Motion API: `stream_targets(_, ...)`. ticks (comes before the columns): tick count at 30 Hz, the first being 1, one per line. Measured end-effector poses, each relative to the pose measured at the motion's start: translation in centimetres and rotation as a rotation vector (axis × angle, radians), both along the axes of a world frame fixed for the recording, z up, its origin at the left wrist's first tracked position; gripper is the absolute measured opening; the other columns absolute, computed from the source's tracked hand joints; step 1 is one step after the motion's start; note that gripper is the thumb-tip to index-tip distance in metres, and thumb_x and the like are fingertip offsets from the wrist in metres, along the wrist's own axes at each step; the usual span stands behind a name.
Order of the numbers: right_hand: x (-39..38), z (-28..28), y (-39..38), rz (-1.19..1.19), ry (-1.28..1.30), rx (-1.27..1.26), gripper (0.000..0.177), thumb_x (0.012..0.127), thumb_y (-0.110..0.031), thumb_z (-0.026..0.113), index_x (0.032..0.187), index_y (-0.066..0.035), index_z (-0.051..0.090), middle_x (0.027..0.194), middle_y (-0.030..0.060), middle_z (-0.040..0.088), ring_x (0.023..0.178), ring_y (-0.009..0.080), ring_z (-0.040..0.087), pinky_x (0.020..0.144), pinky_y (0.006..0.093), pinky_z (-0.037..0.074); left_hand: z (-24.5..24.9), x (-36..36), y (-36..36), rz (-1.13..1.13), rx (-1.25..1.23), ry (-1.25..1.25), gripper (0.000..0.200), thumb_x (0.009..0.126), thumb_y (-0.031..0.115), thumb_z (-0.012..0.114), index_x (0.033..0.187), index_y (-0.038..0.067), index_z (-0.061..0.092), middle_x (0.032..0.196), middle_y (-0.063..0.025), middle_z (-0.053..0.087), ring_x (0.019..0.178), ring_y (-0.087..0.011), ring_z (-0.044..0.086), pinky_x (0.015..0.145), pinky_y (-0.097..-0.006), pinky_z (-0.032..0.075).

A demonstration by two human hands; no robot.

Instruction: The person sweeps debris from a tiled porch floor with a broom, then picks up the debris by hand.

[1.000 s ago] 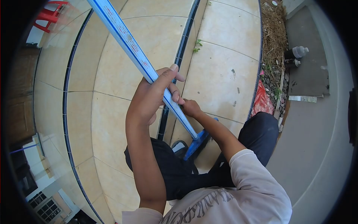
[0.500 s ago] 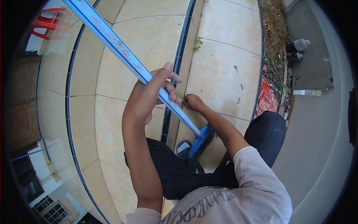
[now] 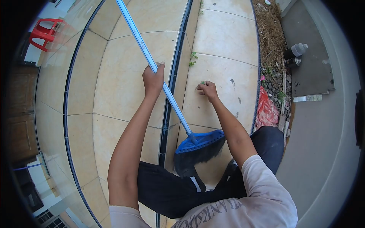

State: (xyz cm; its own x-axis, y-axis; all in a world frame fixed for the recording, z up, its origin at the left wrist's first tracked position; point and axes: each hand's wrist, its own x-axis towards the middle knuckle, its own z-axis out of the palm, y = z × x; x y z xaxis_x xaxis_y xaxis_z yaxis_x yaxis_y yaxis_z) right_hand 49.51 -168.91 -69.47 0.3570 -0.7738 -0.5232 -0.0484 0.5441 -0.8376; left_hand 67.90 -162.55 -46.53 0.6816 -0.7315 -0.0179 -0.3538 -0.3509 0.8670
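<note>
Two bare hands, one broom. Left hand (image 3: 154, 79) closed round the blue-and-white handle (image 3: 173, 102), thumb lying along it; the handle slants from the top of the view down across one dark tile strip (image 3: 175, 62). Broom head (image 3: 199, 142) at its lower end, blue with black bristles, in front of the person's two bent legs in dark trousers (image 3: 171, 186). Right hand (image 3: 209, 91) apart from the broom, over the pale floor tiles (image 3: 224, 38), thumb and fingertips pinched together on one small green bit (image 3: 203, 83), probably a weed sprig, though too small to be sure. Two green tufts (image 3: 193, 59) close together at the foot of the step, beside the joint, a little up and to the left of the right hand. Right side of view: one strip of dry grass (image 3: 272, 34), one crumpled red plastic sheet (image 3: 267, 110) on the gravel below it, two bottles (image 3: 295, 55) by one grey slab (image 3: 313, 64). Upper left, well away from both hands: one red chair (image 3: 45, 33).
</note>
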Motion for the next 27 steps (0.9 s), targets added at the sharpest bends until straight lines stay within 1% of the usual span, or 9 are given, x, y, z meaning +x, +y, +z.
stream_targets(3, 0.2, -0.1, -2.4, 0.023, 0.102, -0.102, 0.011, 0.076, -0.011, 0.066, 0.080, -0.005, 0.058, 0.074, 0.0047, 0.063, 0.071, 0.0150, 0.066, 0.059, 0.0289, 0.055, -3.7, 0.2, -1.6, -0.083, -0.151, -0.192, 0.025, 0.078, 0.023, 0.062, 0.074, -0.001, 0.059, 0.075, -0.0157, 0.058, 0.080, -0.0311, 0.056, 0.078, -0.0400, 0.044)
stream_targets(4, 0.4, 0.1, -3.1, 0.029, 0.153, -0.134, 0.012, 0.075, -0.011, 0.066, 0.081, -0.003, 0.059, 0.073, 0.0046, 0.063, 0.069, 0.0143, 0.066, 0.059, 0.0285, 0.054, -4.3, 0.1, -2.0, -0.080, -0.077, -0.173, 0.024, 0.076, 0.023, 0.061, 0.076, 0.000, 0.059, 0.086, -0.0171, 0.060, 0.100, -0.0330, 0.050, 0.090, -0.0414, 0.038)
stream_targets(7, 2.0, -1.1, -5.5, 0.060, 0.350, -0.377, 0.021, 0.073, -0.014, 0.066, 0.090, -0.001, 0.064, 0.071, 0.0062, 0.064, 0.067, 0.0148, 0.065, 0.061, 0.0289, 0.053, -5.1, -0.9, -3.0, -0.042, -0.032, -0.508, 0.024, 0.076, 0.024, 0.061, 0.078, 0.000, 0.060, 0.091, -0.0150, 0.060, 0.105, -0.0309, 0.048, 0.096, -0.0430, 0.033)
stream_targets(8, 2.6, -1.8, -6.1, 0.080, 0.423, -0.478, 0.026, 0.072, -0.015, 0.065, 0.094, -0.001, 0.066, 0.071, 0.0070, 0.065, 0.066, 0.0154, 0.065, 0.062, 0.0293, 0.053, -5.1, -0.9, -3.0, -0.061, 0.011, -0.474, 0.025, 0.075, 0.026, 0.061, 0.078, 0.001, 0.061, 0.097, -0.0133, 0.060, 0.110, -0.0296, 0.045, 0.100, -0.0443, 0.028)
stream_targets(11, 5.1, -0.9, -7.4, 0.052, 0.479, -0.606, 0.035, 0.073, -0.018, 0.062, 0.105, -0.003, 0.066, 0.073, 0.0105, 0.066, 0.066, 0.0204, 0.064, 0.066, 0.0315, 0.052, -5.1, -0.9, -3.0, -0.051, 0.011, -0.509, 0.024, 0.074, 0.024, 0.061, 0.080, 0.001, 0.062, 0.099, -0.0126, 0.059, 0.109, -0.0298, 0.046, 0.100, -0.0438, 0.028)
stream_targets(12, 5.9, -0.8, -7.9, 0.052, 0.514, -0.606, 0.034, 0.075, -0.018, 0.061, 0.105, -0.004, 0.066, 0.078, 0.0143, 0.067, 0.073, 0.0267, 0.065, 0.073, 0.0342, 0.052, -5.2, -0.9, -3.1, -0.052, 0.031, -0.527, 0.024, 0.074, 0.024, 0.061, 0.080, 0.001, 0.062, 0.099, -0.0123, 0.059, 0.110, -0.0295, 0.046, 0.100, -0.0437, 0.028)
stream_targets(15, 7.6, -1.6, -9.1, 0.054, 0.613, -0.803, 0.030, 0.076, -0.019, 0.062, 0.103, -0.007, 0.067, 0.086, 0.0133, 0.066, 0.081, 0.0297, 0.064, 0.077, 0.0376, 0.051, -5.4, -0.9, -3.2, -0.047, 0.060, -0.585, 0.023, 0.074, 0.023, 0.060, 0.077, 0.001, 0.062, 0.098, -0.0121, 0.058, 0.108, -0.0294, 0.046, 0.099, -0.0434, 0.029)
stream_targets(21, 7.0, -0.1, -10.2, 0.427, 0.688, -0.925, 0.025, 0.077, -0.024, 0.066, 0.097, -0.009, 0.068, 0.098, 0.0086, 0.062, 0.087, 0.0301, 0.061, 0.076, 0.0403, 0.050, -4.8, -1.2, -3.3, -0.056, 0.099, -0.551, 0.022, 0.074, 0.022, 0.058, 0.076, 0.000, 0.062, 0.098, -0.0102, 0.057, 0.109, -0.0276, 0.045, 0.100, -0.0439, 0.027)
stream_targets(27, 7.0, -0.2, -11.0, 0.445, 0.651, -0.961, 0.021, 0.076, -0.018, 0.063, 0.094, -0.008, 0.069, 0.097, 0.0086, 0.063, 0.086, 0.0303, 0.062, 0.075, 0.0401, 0.050, -5.0, -1.2, -3.4, -0.057, 0.107, -0.585, 0.023, 0.073, 0.022, 0.057, 0.079, 0.000, 0.063, 0.098, -0.0102, 0.057, 0.109, -0.0275, 0.045, 0.100, -0.0440, 0.027)
